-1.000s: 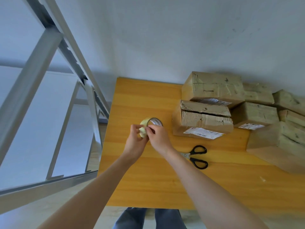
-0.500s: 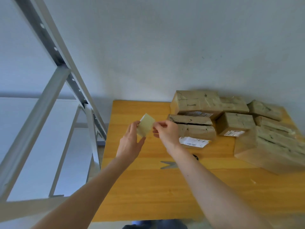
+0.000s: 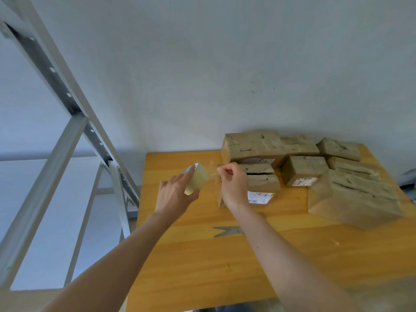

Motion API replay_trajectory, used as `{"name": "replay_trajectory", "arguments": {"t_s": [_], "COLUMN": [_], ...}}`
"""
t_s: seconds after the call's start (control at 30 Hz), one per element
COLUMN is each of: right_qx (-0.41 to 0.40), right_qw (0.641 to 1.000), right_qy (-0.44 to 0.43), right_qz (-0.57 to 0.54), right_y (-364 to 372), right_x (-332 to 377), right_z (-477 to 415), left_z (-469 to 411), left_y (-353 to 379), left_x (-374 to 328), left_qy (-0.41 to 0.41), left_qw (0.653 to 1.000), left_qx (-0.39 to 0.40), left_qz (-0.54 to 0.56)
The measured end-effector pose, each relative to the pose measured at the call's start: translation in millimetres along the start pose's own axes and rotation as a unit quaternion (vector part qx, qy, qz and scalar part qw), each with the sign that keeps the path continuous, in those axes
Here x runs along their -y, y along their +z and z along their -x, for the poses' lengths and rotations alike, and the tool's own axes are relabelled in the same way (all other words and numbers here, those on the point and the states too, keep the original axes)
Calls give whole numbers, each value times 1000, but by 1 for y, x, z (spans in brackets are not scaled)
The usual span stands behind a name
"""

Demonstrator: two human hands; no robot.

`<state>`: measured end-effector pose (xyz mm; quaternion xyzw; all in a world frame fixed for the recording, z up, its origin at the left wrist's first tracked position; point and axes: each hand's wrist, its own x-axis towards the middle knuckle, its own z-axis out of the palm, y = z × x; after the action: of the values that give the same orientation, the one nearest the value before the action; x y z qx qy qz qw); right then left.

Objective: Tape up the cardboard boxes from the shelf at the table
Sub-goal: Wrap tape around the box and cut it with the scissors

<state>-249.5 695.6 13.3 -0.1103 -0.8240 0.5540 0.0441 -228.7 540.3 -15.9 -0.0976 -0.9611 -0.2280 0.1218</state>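
My left hand (image 3: pixel 174 194) holds a roll of pale yellowish tape (image 3: pixel 197 179) above the left part of the wooden table (image 3: pixel 202 262). My right hand (image 3: pixel 233 184) pinches the loose tape end just right of the roll, and a short clear strip runs between them. Directly behind my right hand lies a cardboard box (image 3: pixel 262 179) with a split top seam and a white label. More cardboard boxes (image 3: pixel 304 170) are clustered at the table's back right, several of them.
Scissors (image 3: pixel 227 230) lie on the table under my right forearm, only the blades showing. A grey metal shelf frame (image 3: pixel 74 122) stands on the left. A large box (image 3: pixel 358 199) sits near the right edge. White wall behind.
The view tilted up and shifted. My hands have come a little apart and a short strip of tape is now drawn off the roll. The roll has turned in my left hand.
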Motion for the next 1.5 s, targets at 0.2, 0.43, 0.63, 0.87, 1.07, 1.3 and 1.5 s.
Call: {"name": "replay_trajectory", "arguments": {"t_s": [0.2,0.43,0.63,0.87,1.07,1.3,1.5], "right_qx": [11,16,65,75,72,15,-18], "right_qw": [961,930,902,896,947,940,942], "right_qy": [123,225,269,330,281,271,267], "right_qz": [-245,-290,-332,-286,-136,-209,-203], "right_y": [-25,-55,-72,-88,-100,-88,-93], "right_x": [9,9,4,-2,-6,-6,-12], "right_z": [-7,-17,-30,-48,-59,-61,-67], "left_z": [-18,-35,-50,-60,-69,-85,-90], "left_y": [-3,-3,-2,5,19,29,22], "left_x": [-11,-23,-30,-46,-41,-67,-60], "left_qy": [17,72,70,79,48,-265,-232], "left_qw": [1000,997,997,997,998,931,948], "left_qx": [11,-3,-24,-3,16,-37,6], "left_qz": [20,-7,4,12,35,248,217]}}
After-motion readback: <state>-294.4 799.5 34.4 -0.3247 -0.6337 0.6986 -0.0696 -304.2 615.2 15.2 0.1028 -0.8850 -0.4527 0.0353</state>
